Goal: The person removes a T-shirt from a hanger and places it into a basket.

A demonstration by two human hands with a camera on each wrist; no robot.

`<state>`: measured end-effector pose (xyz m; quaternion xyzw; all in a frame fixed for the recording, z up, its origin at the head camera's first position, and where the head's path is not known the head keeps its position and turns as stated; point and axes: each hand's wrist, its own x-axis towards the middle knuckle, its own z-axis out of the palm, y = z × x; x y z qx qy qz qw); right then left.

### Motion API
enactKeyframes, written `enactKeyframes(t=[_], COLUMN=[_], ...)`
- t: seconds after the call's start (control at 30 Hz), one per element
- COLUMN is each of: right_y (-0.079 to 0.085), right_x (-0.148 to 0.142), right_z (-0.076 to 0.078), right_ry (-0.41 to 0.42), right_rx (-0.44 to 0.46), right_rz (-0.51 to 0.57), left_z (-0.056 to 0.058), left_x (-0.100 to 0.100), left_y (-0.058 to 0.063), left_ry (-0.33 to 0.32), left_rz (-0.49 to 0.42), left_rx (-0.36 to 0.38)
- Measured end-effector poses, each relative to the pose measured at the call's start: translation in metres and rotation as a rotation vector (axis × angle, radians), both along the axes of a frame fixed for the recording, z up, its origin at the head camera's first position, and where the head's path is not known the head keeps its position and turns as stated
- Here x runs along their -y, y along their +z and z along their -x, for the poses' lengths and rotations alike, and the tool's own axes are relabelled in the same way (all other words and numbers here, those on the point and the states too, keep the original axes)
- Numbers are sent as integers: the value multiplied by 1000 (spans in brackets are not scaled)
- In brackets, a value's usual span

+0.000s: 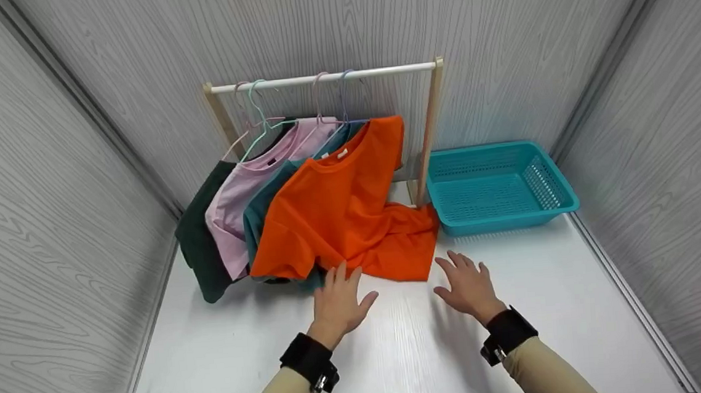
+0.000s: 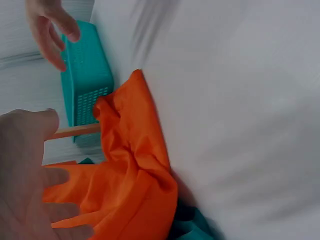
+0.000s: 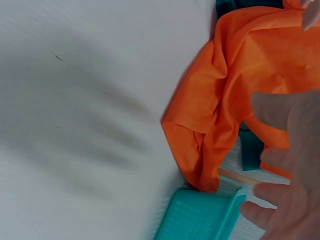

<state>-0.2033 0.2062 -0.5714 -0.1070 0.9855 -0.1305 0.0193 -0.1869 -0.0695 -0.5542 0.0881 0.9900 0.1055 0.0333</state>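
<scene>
An orange T-shirt (image 1: 338,191) hangs at the front of a small clothes rack, its lower part spread over the white table top. My left hand (image 1: 338,301), fingers spread, is at the shirt's lower edge in the head view; whether it touches the cloth I cannot tell. My right hand (image 1: 469,284) is held above the table, right of the shirt's hem and in front of the teal basket (image 1: 500,224), fingers apart and holding nothing. In the left wrist view the left hand (image 2: 30,175) shows spread fingers beside the orange cloth. The right wrist view shows the right hand (image 3: 295,170) likewise.
The rack's white rail (image 1: 379,71) rests on wooden posts (image 1: 431,129). Behind the orange shirt hang a teal shirt (image 1: 258,206), a pink shirt (image 1: 225,214) and a dark green shirt (image 1: 202,244) on hangers (image 1: 260,113). Grey wood-grain walls (image 1: 500,38) enclose the table.
</scene>
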Motion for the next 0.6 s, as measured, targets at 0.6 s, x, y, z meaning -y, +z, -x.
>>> enactKeyframes(t=[0.6], right_y=[105], right_x=[-8], right_z=[49], right_ry=[157], right_rx=[364], right_rz=[-6], left_z=[75], left_x=[41], left_y=[162], left_ry=[-44], left_rz=[-192], left_rx=[269])
